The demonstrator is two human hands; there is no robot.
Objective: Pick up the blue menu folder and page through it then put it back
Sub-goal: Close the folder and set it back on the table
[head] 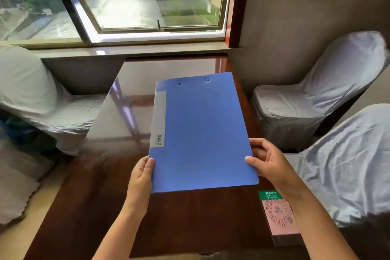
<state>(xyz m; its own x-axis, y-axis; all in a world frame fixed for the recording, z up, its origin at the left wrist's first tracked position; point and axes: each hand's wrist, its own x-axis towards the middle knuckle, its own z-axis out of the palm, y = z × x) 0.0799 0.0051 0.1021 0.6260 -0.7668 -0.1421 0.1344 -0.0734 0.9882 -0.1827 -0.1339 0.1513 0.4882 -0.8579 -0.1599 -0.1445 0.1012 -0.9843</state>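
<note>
A: closed blue plastic menu folder (202, 133) hides its pages and the glossy dark wooden worktop (101, 207) beneath. Fingers of both hands are tucked behind its edges.

B: white-draped chair (25, 95) cut by left edge, blurred. Pink QR card (279, 217) unreadable.

Between the two hands, the blue menu folder (202, 133) looks like matt plastic, smooth, with a faint fine grain; a pale grey paper-like label strip (159, 118) runs along its edge above the left hand (140, 177). Under the hands, the surface (190, 217) is dark reddish wood with a high gloss that mirrors the window. Below the right hand (272, 164) lies a card (278, 215) of pink and green paper in a clear glossy sleeve. Right of that hand, the chair covers (316, 95) are pale cloth, slightly sheeny and creased
</note>
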